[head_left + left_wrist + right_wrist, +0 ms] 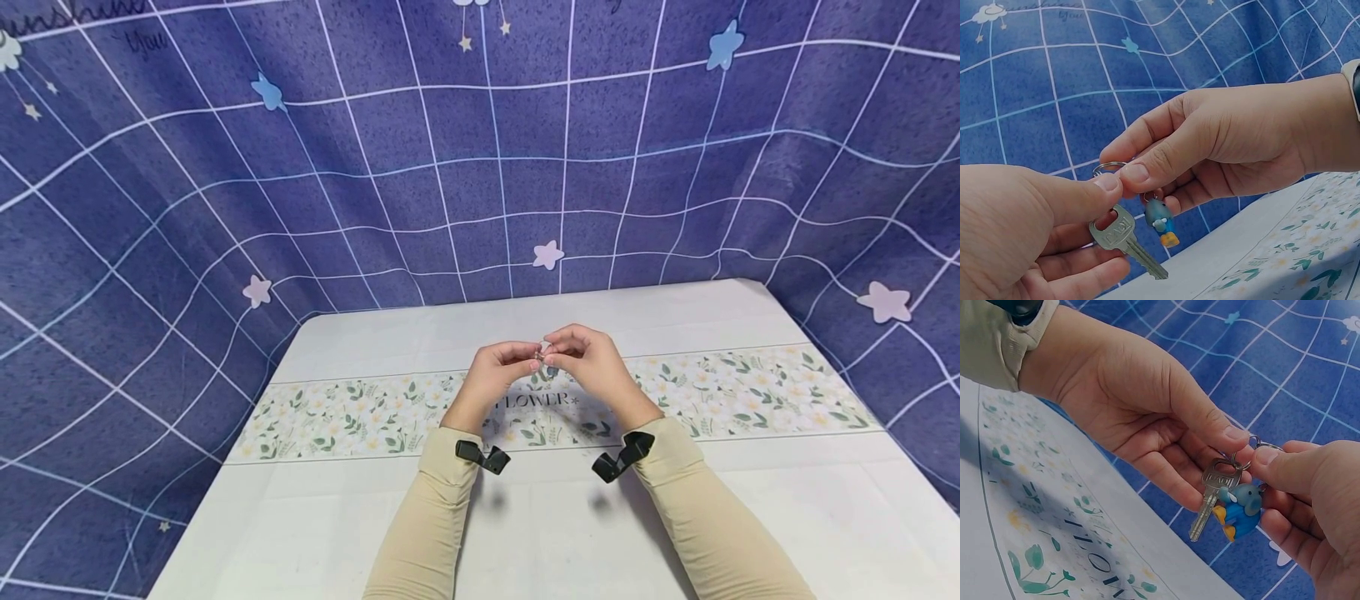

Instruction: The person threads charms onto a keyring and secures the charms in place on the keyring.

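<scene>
My left hand (pixel 497 372) and right hand (pixel 592 360) meet fingertip to fingertip above the table in the head view. Between them is a metal key ring (pixel 1110 166), pinched from the right by my right thumb and index finger. My left thumb and fingers pinch the ring's linked end beside it. A silver key (pixel 1117 235) dangles below my left thumb, blade pointing down. Next to it hangs a small blue figure charm (pixel 1242 511) with yellow feet, close to my right fingers. The pinched part of the ring is hidden behind the thumbs.
Under the hands lies a white tablecloth (pixel 337 517) with a flowered band (pixel 360 417) across it. A blue curtain (pixel 420 192) with a white grid and stars stands behind the table and at both sides. Each sleeve cuff carries a black strap (pixel 483 457).
</scene>
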`<state>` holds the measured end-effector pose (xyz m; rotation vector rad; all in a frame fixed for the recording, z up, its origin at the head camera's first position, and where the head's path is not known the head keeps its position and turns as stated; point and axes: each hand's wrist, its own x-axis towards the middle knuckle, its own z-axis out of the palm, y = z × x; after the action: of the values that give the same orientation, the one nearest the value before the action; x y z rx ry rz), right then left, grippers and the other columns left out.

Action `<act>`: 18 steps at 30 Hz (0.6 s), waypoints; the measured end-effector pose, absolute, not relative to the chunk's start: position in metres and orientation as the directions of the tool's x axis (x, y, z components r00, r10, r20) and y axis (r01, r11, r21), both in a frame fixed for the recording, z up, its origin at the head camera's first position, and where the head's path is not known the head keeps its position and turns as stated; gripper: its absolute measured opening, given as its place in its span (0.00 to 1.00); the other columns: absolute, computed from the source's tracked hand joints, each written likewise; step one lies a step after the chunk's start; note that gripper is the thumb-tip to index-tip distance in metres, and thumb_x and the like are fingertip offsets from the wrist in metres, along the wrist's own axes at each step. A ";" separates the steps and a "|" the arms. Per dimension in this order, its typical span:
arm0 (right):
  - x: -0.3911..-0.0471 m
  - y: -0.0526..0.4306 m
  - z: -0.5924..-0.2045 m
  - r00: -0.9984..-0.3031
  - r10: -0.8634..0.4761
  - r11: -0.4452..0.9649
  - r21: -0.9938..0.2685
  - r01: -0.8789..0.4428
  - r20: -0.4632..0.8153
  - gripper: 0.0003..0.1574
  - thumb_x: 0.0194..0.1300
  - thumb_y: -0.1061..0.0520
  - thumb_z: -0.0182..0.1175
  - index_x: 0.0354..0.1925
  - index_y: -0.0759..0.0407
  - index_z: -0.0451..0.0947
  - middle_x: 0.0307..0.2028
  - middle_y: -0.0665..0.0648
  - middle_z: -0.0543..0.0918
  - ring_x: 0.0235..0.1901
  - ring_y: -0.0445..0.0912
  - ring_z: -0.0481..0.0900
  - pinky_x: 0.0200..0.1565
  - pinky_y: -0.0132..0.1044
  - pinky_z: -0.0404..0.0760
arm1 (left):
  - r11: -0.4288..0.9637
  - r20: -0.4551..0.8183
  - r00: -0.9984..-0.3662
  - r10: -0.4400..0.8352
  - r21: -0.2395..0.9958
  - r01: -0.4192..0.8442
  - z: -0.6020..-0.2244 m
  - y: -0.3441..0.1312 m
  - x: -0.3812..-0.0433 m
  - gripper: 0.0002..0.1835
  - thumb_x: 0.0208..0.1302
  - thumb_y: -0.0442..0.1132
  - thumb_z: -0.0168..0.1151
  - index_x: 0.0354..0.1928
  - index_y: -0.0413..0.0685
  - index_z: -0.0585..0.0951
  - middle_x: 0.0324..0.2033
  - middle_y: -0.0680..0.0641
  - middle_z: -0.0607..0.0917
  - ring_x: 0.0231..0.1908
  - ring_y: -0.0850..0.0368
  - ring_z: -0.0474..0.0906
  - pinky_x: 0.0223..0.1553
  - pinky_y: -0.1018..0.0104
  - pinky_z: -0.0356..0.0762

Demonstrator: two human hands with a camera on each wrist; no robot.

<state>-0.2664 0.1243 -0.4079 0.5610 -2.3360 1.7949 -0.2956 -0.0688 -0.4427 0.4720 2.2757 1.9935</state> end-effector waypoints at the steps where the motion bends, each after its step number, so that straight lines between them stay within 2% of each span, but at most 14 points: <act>1: -0.267 0.124 -0.408 -0.920 -0.204 0.219 -0.901 -0.375 0.334 0.17 0.63 0.71 0.67 0.50 0.73 0.80 0.38 0.68 0.87 0.36 0.53 0.85 0.38 0.27 0.81 | 0.103 0.142 -0.950 0.277 0.979 0.176 -0.443 -0.069 -0.296 0.17 0.65 0.32 0.69 0.54 0.35 0.84 0.49 0.39 0.87 0.45 0.57 0.84 0.51 0.64 0.83; 18: -0.267 0.124 -0.409 -0.919 -0.208 0.213 -0.902 -0.375 0.333 0.16 0.62 0.71 0.67 0.50 0.73 0.80 0.38 0.68 0.87 0.36 0.52 0.85 0.38 0.28 0.82 | 0.029 0.112 -0.949 0.296 0.992 0.126 -0.444 -0.068 -0.296 0.16 0.69 0.31 0.64 0.56 0.30 0.81 0.51 0.36 0.86 0.44 0.56 0.85 0.52 0.60 0.84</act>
<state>-0.2667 0.1244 -0.4086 0.5662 -2.3343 1.8006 -0.2959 -0.0678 -0.4445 0.4468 2.1598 2.0583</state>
